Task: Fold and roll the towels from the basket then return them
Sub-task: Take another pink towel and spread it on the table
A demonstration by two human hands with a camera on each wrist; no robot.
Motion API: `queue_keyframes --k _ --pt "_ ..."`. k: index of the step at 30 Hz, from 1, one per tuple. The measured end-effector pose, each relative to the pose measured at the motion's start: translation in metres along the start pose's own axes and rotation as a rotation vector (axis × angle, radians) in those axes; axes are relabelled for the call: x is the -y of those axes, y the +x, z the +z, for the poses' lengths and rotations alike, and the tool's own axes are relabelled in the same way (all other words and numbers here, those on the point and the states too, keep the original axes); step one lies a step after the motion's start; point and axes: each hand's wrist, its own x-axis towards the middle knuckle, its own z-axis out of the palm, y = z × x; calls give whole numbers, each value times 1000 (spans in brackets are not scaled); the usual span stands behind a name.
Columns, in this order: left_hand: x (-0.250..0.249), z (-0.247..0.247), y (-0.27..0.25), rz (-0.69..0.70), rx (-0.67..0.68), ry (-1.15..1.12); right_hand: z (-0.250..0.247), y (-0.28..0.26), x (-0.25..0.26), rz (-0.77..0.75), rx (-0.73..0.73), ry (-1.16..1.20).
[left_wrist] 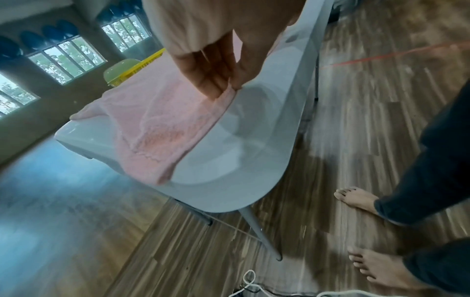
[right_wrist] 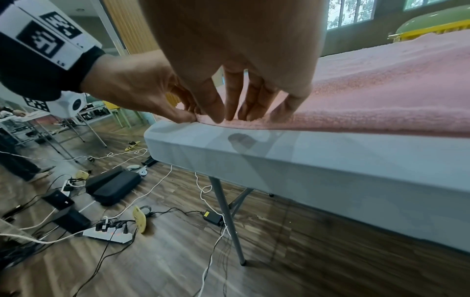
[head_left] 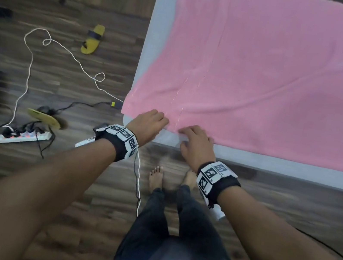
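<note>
Both hands work the near edge of the pink towel (head_left: 265, 77) spread on the tabletop (head_left: 159, 37), left hand (head_left: 147, 123) pinching the hem, right hand (head_left: 195, 144) fingers pressing beside it, apparently starting the fold, needing a lift across.

pink towel (head_left: 277, 75): runs off the head view's top and right edges, far end unseen
yellow basket (left_wrist: 150, 62): only a corner shows behind the towel; contents hidden
left hand (head_left: 147, 123) fingers (left_wrist: 216, 80): tips buried in the towel's hem
bench (head_left: 159, 37): mostly covered by the towel
floor: smeared by blur in the wrist views
</note>
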Motion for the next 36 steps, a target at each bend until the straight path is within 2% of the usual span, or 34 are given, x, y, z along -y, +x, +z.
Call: queue_keyframes --k 3,7,11,16,21,24,26,30,33,36 --pt "-20 -11 -5 -59 -54 -103 -2 -3 7 11 -41 -52" --pt "-41 -16 -23 -188 -175 -258 0 -19 9 -80 -113 -55" --pt "-54 -14 -38 -200 -211 -308 5 -37 3 -131 -170 -30" --pt "-53 -10 -43 -204 -178 -310 -5 -46 -38 -65 -250 -29" --pt "-55 -7 -46 -176 -113 -249 -39 -69 -100 131 -321 -66" --pt "-70 -5 -36 -220 81 -30 -46 -83 -110 102 -272 -30" --pt "-95 -4 -17 -215 156 -11 -47 -87 -112 79 -251 2" --pt "-166 -2 38 -113 145 -82 -52 -91 -118 8 -266 22" --pt "-197 0 66 -126 115 -89 -55 -90 -125 -71 -250 -2" --pt "-203 1 71 -189 97 -137 -55 -88 -139 -148 -252 -11"
